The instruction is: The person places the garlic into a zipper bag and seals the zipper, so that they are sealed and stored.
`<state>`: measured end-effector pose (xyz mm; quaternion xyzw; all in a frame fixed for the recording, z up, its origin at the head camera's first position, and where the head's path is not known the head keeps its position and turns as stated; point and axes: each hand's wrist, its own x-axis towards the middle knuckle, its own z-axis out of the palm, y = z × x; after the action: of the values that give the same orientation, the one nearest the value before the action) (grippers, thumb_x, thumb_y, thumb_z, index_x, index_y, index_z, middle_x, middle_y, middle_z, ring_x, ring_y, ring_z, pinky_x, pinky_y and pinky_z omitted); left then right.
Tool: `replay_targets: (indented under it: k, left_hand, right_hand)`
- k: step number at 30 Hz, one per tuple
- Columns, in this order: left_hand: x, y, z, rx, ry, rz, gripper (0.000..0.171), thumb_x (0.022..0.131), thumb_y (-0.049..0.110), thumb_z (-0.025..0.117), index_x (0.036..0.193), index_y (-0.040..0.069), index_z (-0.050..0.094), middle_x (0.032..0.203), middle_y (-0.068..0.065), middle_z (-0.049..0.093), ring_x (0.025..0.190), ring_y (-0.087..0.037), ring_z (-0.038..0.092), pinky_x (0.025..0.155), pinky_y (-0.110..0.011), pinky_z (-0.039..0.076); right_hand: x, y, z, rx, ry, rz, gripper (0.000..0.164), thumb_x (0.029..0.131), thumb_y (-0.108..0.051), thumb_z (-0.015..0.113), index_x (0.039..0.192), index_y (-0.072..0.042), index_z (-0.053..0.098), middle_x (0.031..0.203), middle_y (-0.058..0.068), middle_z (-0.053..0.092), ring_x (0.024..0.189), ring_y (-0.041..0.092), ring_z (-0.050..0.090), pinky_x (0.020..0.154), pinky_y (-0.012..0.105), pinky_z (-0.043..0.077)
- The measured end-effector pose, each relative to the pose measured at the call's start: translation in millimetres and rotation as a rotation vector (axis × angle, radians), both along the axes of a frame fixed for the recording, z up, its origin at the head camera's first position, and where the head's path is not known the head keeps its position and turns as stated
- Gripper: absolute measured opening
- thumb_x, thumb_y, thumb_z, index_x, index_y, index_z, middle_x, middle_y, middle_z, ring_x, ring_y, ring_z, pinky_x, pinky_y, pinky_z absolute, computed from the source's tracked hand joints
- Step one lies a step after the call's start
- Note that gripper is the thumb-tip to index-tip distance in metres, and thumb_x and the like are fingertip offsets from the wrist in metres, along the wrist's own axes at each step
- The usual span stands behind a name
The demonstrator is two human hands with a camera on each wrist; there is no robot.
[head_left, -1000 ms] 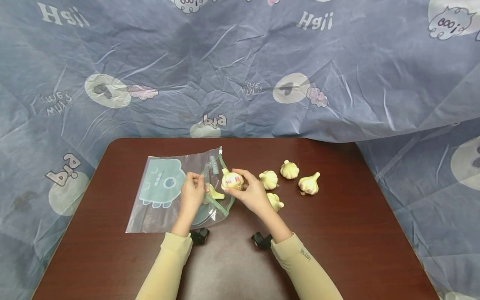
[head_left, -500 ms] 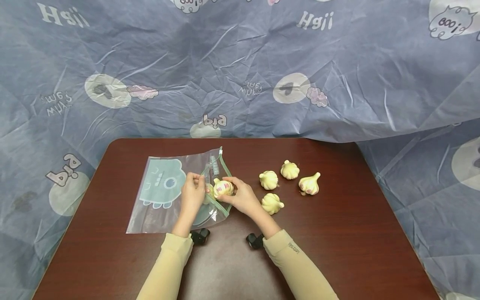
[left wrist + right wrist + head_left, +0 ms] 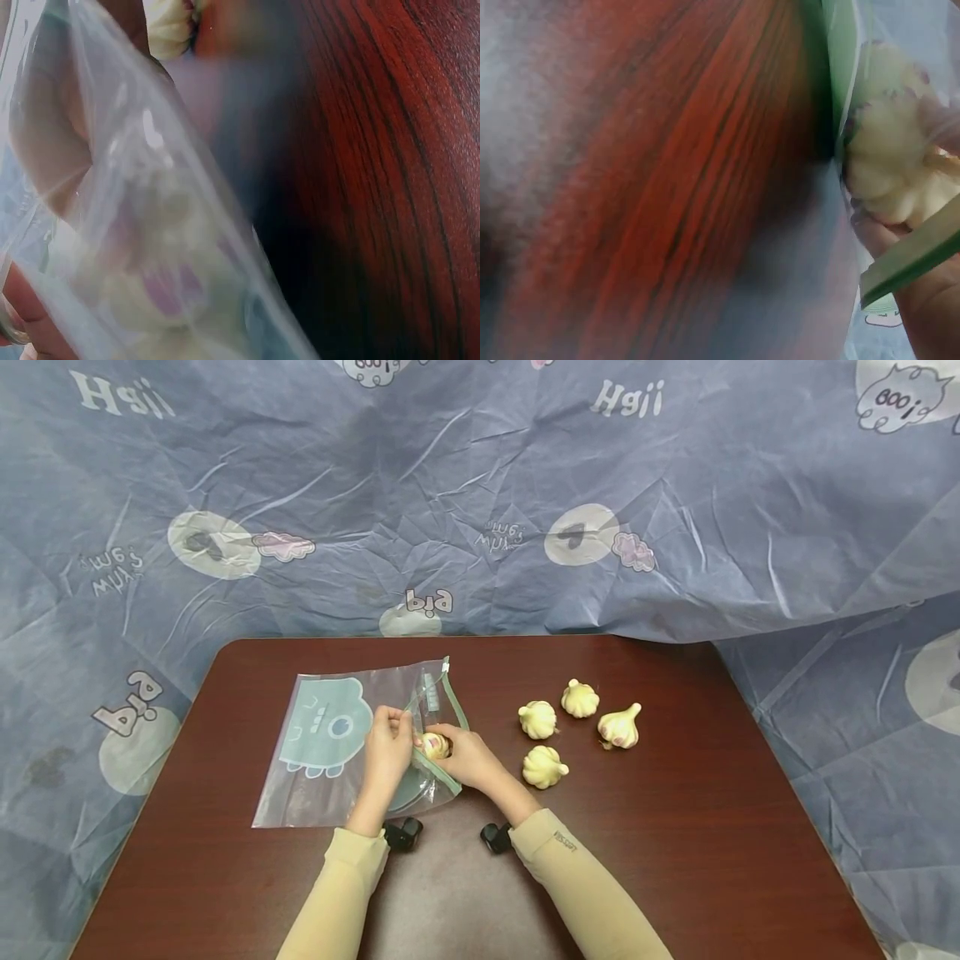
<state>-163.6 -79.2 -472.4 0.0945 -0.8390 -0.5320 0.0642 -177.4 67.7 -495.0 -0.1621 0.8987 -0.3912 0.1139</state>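
Note:
A clear zip bag with a pale blue cartoon print lies on the table, its green-edged mouth spread toward the right. My left hand pinches the upper layer of the bag near that mouth. Inside the opening, my right hand grips a garlic bulb with purple-pink marks. In the right wrist view the garlic bulb shows behind the plastic, and the green zip strip crosses the hand. Blurred plastic covers the purple-marked garlic in the left wrist view.
Several more garlic bulbs lie loose right of the bag, including a near one and one with a long stem. A dark wood table carries everything. Behind its far edge hangs a printed blue-grey cloth.
My right hand has moved left, carrying the garlic bulb from just outside the bag's mouth to inside it. The left hand has kept its pinch in nearly the same place.

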Motion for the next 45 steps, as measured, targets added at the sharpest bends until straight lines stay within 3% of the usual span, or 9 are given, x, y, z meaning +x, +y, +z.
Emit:
replay_targets:
  k: [7, 11, 14, 18, 21, 25, 28, 35, 45]
  left_hand:
    - [0.2, 2, 0.6, -0.009, 0.007, 0.005, 0.018, 0.102, 0.02, 0.051, 0.103, 0.002, 0.055, 0.083, -0.01, 0.066, 0.065, -0.015, 0.062, 0.056, -0.024, 0.045]
    - [0.0, 2, 1.7, 0.001, -0.002, -0.01, 0.019, 0.102, 0.02, 0.051, 0.105, 0.002, 0.055, 0.078, -0.008, 0.065, 0.061, -0.013, 0.061, 0.054, -0.023, 0.045]
    - [0.2, 2, 2.4, 0.014, 0.001, -0.02, 0.019, 0.103, 0.019, 0.05, 0.105, 0.001, 0.054, 0.074, -0.007, 0.064, 0.059, -0.012, 0.06, 0.053, -0.023, 0.045]
    - [1.2, 2, 2.5, 0.01, 0.007, -0.019, 0.019, 0.103, 0.02, 0.05, 0.105, 0.001, 0.054, 0.075, -0.008, 0.064, 0.059, -0.012, 0.06, 0.052, -0.024, 0.046]
    - [1.2, 1, 2.1, 0.014, 0.004, -0.023, 0.02, 0.103, 0.021, 0.05, 0.106, 0.001, 0.053, 0.077, -0.009, 0.065, 0.059, -0.013, 0.06, 0.051, -0.025, 0.046]
    - [-0.4, 0, 2.1, 0.019, -0.001, -0.019, 0.02, 0.103, 0.021, 0.05, 0.107, 0.001, 0.054, 0.078, -0.01, 0.066, 0.059, -0.01, 0.059, 0.052, -0.024, 0.045]
    - [-1.2, -1, 1.6, 0.02, -0.002, -0.011, 0.021, 0.102, 0.021, 0.051, 0.107, 0.001, 0.054, 0.078, -0.01, 0.066, 0.058, -0.01, 0.059, 0.051, -0.023, 0.044]
    - [-1.7, -2, -0.6, 0.025, 0.004, 0.001, 0.021, 0.102, 0.02, 0.051, 0.107, 0.001, 0.055, 0.076, -0.008, 0.064, 0.058, -0.008, 0.058, 0.05, -0.022, 0.044]
    - [-2.2, -2, -0.1, 0.036, 0.001, 0.001, 0.019, 0.102, 0.02, 0.052, 0.105, 0.001, 0.055, 0.071, -0.005, 0.064, 0.054, -0.005, 0.055, 0.049, -0.021, 0.043]
  right_hand:
    - [-13.4, -7, 0.3, 0.056, 0.014, 0.104, 0.034, 0.088, -0.013, 0.072, 0.121, -0.007, 0.064, 0.099, 0.006, 0.069, 0.078, 0.012, 0.058, 0.069, 0.023, 0.047]
    - [-17.8, -13, -0.1, 0.06, -0.003, 0.148, 0.014, 0.091, -0.017, 0.07, 0.096, -0.008, 0.061, 0.071, -0.001, 0.048, 0.063, 0.009, 0.041, 0.059, 0.021, 0.034]
    - [-18.8, -15, -1.1, 0.055, -0.001, 0.151, 0.017, 0.09, -0.019, 0.071, 0.088, -0.009, 0.057, 0.066, -0.004, 0.038, 0.062, 0.009, 0.037, 0.059, 0.021, 0.031]
    - [-18.4, -14, -3.1, 0.061, -0.016, 0.143, 0.015, 0.091, -0.018, 0.069, 0.101, -0.009, 0.063, 0.074, 0.0, 0.05, 0.068, 0.012, 0.046, 0.063, 0.023, 0.036]
    - [-16.4, -8, -0.9, 0.056, -0.043, 0.129, 0.037, 0.09, -0.014, 0.07, 0.126, -0.008, 0.061, 0.107, 0.006, 0.066, 0.093, 0.017, 0.062, 0.077, 0.027, 0.048]
    - [-11.0, 4, 12.8, -0.013, -0.076, 0.086, 0.061, 0.087, -0.01, 0.075, 0.143, -0.01, 0.05, 0.144, 0.01, 0.053, 0.13, 0.027, 0.054, 0.101, 0.036, 0.049]
    - [-5.5, 13, 28.5, -0.085, -0.066, 0.027, 0.061, 0.086, -0.009, 0.076, 0.141, -0.01, 0.052, 0.144, 0.01, 0.053, 0.131, 0.032, 0.053, 0.104, 0.039, 0.047]
    - [8.4, 42, 60.1, -0.198, 0.087, -0.081, 0.05, 0.086, -0.009, 0.076, 0.133, -0.007, 0.059, 0.133, 0.012, 0.061, 0.124, 0.031, 0.06, 0.102, 0.041, 0.049]
    - [24.0, 92, 73.7, -0.338, 0.166, -0.226, 0.044, 0.089, -0.013, 0.073, 0.131, -0.01, 0.06, 0.132, 0.009, 0.063, 0.125, 0.025, 0.059, 0.105, 0.039, 0.047]
